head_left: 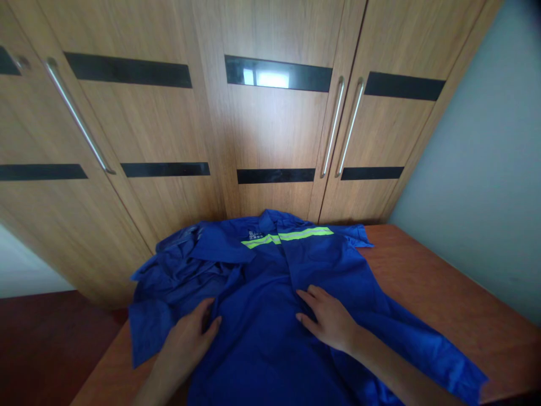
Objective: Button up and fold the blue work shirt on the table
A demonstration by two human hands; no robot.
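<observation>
Blue shirt (270, 316) with a lime reflective stripe (287, 235) lies spread across the wooden counter (443, 293), filling the lower middle of the frame. The left hand (190, 335) rests flat on the cloth at lower left, its grip spread and pinching nothing. The right hand (327, 318) lies palm down just right of centre, fingers loosely apart on the fabric, likewise holding nothing. The shirt sits under both hands. Wooden wardrobe doors (270, 124) fill the upper frame.
</observation>
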